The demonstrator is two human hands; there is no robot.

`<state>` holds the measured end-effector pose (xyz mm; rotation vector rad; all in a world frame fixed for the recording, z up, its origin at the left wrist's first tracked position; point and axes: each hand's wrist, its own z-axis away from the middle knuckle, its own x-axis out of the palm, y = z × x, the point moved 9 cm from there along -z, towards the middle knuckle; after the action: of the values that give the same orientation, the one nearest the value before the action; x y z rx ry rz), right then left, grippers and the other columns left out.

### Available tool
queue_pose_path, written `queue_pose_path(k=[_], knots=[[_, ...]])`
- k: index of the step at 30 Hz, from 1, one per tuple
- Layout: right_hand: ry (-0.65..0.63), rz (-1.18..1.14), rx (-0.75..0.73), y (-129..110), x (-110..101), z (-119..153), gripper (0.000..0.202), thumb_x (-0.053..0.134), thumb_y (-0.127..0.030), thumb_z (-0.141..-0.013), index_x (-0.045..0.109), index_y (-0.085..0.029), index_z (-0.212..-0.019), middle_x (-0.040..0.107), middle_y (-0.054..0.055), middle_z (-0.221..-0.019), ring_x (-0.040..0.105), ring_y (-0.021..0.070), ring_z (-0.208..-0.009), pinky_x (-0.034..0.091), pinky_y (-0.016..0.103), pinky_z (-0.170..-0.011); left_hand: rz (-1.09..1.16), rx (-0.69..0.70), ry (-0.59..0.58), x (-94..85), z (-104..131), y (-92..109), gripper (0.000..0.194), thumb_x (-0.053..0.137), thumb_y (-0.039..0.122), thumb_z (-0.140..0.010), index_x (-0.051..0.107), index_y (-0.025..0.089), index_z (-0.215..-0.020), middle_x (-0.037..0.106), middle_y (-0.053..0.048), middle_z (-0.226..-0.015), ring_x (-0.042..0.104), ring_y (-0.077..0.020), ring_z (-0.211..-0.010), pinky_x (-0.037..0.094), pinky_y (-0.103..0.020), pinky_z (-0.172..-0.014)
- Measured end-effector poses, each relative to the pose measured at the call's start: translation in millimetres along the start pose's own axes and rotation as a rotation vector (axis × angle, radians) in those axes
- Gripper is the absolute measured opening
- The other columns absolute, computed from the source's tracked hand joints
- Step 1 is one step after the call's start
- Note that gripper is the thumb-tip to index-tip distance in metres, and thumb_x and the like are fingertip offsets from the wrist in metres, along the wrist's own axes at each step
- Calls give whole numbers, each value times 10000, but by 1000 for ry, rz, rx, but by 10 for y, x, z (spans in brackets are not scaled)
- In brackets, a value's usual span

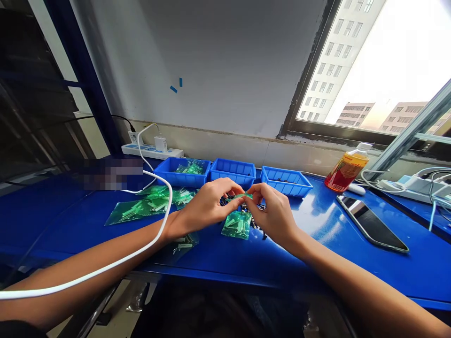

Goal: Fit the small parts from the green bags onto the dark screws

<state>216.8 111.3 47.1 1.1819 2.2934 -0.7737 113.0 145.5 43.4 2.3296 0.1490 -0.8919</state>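
My left hand [214, 199] and my right hand [273, 209] meet above the middle of the blue table, each pinching the top edge of a small green plastic bag [237, 225]. Pale stick-like pieces show through the bag, which hangs down below my fingertips. Behind it and partly hidden by my hands lies a scatter of small dark parts [259, 225]. More green bags [141, 206] with pale pieces lie to the left of my left hand. Another clear bag [185, 241] sits under my left wrist, near the table's front edge.
Three blue bins stand along the wall: the left bin [165, 173] holds green bags, then a middle bin [232, 178] and a right bin [289, 188] with a few dark bits. A white cable [171, 202] crosses over my left forearm. At right are a bottle [347, 169] and a phone [371, 223].
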Motion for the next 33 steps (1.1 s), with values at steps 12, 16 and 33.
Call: queue_pose_path(k=[12, 16, 33], knots=[[22, 277, -89, -103, 87, 12, 150, 498, -238, -820, 590, -193, -711, 609, 14, -580, 542, 147, -557, 316, 255, -520, 28, -85, 84, 32, -29, -114, 149, 533, 255, -800, 635, 154, -759, 657, -7, -696, 589, -127, -626, 442, -215, -533], [32, 287, -112, -136, 87, 23, 113, 524, -231, -816, 594, -184, -741, 610, 5, -583, 536, 136, -546, 305, 251, -518, -52, -54, 100, 12, -27, -81, 129, 513, 219, -800, 616, 156, -757, 644, -2, -710, 575, -120, -629, 434, -212, -540], [139, 169, -168, -143, 26, 17, 91, 521, -187, -801, 578, -181, -730, 571, -30, -515, 535, 112, -495, 348, 213, -493, -44, 66, 179, -25, 2, -9, 99, 522, 173, -805, 600, 156, -746, 607, 17, -683, 531, -95, -593, 423, -194, -525]])
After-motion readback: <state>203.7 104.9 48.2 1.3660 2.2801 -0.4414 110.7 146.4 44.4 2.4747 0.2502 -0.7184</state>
